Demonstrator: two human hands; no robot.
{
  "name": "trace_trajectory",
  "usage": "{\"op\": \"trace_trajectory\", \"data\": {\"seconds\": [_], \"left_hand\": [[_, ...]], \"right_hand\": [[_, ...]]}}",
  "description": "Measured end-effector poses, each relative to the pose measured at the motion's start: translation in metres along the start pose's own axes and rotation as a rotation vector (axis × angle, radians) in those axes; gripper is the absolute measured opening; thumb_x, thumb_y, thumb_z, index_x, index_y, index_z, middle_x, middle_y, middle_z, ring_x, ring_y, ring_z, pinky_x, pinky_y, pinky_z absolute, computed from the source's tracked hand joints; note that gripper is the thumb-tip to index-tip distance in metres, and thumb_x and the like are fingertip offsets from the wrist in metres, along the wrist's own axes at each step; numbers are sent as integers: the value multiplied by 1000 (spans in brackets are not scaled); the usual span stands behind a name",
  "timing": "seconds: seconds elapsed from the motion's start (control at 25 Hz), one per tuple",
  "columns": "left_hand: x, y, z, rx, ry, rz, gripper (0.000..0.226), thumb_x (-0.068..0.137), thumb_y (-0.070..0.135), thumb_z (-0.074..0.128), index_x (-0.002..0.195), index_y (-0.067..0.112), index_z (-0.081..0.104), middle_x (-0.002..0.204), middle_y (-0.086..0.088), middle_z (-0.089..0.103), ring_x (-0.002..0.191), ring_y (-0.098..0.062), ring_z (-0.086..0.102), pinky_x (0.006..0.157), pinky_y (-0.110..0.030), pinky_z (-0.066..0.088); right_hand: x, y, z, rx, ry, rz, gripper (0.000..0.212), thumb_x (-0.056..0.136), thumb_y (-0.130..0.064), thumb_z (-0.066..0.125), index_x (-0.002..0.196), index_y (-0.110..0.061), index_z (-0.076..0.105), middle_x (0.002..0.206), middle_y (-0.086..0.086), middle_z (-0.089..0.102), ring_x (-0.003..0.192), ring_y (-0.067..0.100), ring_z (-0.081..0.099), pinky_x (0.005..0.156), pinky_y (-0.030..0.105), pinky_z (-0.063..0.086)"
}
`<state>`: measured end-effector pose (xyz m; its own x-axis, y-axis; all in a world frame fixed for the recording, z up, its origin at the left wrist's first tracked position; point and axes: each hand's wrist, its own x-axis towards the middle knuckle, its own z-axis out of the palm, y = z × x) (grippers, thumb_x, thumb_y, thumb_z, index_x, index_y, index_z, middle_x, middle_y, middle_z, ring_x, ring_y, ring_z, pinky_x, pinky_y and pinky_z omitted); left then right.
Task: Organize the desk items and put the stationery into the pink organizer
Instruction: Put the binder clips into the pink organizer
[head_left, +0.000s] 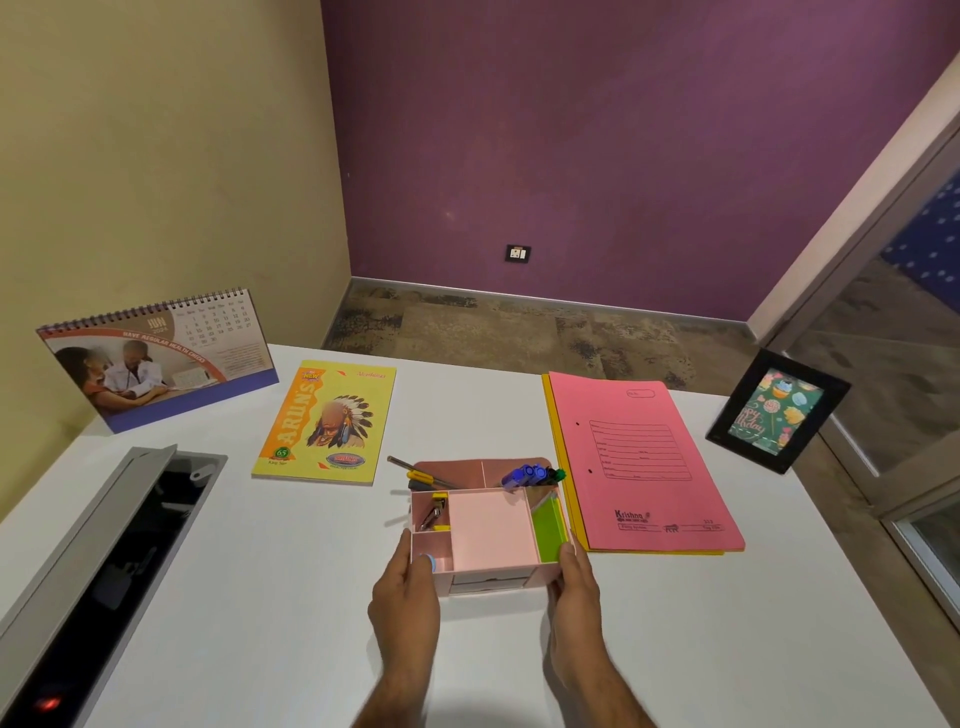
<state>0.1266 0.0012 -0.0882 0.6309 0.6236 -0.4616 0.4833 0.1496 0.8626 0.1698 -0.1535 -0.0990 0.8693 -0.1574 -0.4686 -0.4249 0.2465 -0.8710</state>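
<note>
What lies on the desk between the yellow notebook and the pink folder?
In the head view, the pink organizer sits between the notebook and the folder, near their front ends. Farther back, the desk between them is bare.

Left hand (408, 592): your forearm enters from the bottom edge and angles up and slightly left of centre; back of the hand faces you, fingers curled forward, thumb raised with its tip pressed to the left side of the pink organizer (488, 530).

Right hand (571, 597): your forearm rises from the bottom edge, angled inward; back of the hand up, thumb tip laid against the organizer's right side, fingers wrapped round its near corner.

Both wrists straight, sleeves bare, hands well apart, gripping opposite sides.
</note>
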Motion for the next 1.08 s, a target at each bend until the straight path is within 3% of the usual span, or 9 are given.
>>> {"op": "trace_trajectory", "data": {"seconds": [0.08, 0.2, 0.32, 0.48, 0.68, 0.96, 1.08], "left_hand": [[-1, 3, 2, 58, 64, 28, 38, 97, 28, 41, 128, 40, 60, 92, 9, 71, 80, -17, 64, 71, -43, 59], [0, 9, 1, 113, 82, 86, 38, 99, 24, 40, 128, 34, 61, 93, 4, 72, 79, -17, 63, 73, -44, 59], [10, 27, 2, 135, 95, 159, 38, 99, 21, 40, 130, 28, 62, 100, -2, 73, 85, -21, 63, 76, -37, 57], [41, 58, 11, 172, 90, 228, 35, 99, 19, 41, 123, 22, 66, 102, -6, 74, 85, -23, 62, 68, -29, 47], [90, 88, 30, 188, 87, 228, 33, 97, 20, 41, 107, 16, 72, 96, -5, 73, 82, -23, 59, 65, -29, 38], [148, 92, 57, 172, 74, 248, 33, 96, 22, 40, 93, 23, 73, 83, 2, 72, 77, -22, 63, 63, -31, 47], [156, 94, 62, 170, 70, 272, 33, 98, 21, 41, 97, 27, 73, 86, 2, 72, 78, -21, 62, 62, -29, 47]], "right_hand": [[-2, 3, -1, -1, 4, -5, 36, 103, -32, 40, 138, -26, 49, 127, 2, 63, 121, 21, 56, 103, 37, 41], [1, 5, 0, 15, 14, -22, 36, 102, -33, 42, 137, -28, 51, 128, 1, 64, 121, 20, 56, 106, 37, 41], [13, -1, 7, -10, 36, -52, 38, 100, -40, 45, 136, -33, 51, 135, -1, 58, 126, 20, 52, 112, 43, 36], [37, -21, 28, -34, 4, -103, 39, 98, -44, 47, 136, -39, 50, 142, -8, 52, 131, 16, 47, 114, 46, 32], [73, -50, 59, -27, 13, -122, 43, 102, -35, 43, 145, -28, 42, 146, -9, 43, 134, 13, 40, 109, 31, 29], [119, -57, 86, -50, 49, -122, 42, 103, -30, 43, 145, -25, 42, 138, -10, 45, 123, 7, 39, 103, 28, 27], [133, -54, 91, -52, 47, -103, 41, 103, -32, 43, 144, -26, 43, 140, -10, 46, 128, 10, 41, 107, 31, 29]]}}
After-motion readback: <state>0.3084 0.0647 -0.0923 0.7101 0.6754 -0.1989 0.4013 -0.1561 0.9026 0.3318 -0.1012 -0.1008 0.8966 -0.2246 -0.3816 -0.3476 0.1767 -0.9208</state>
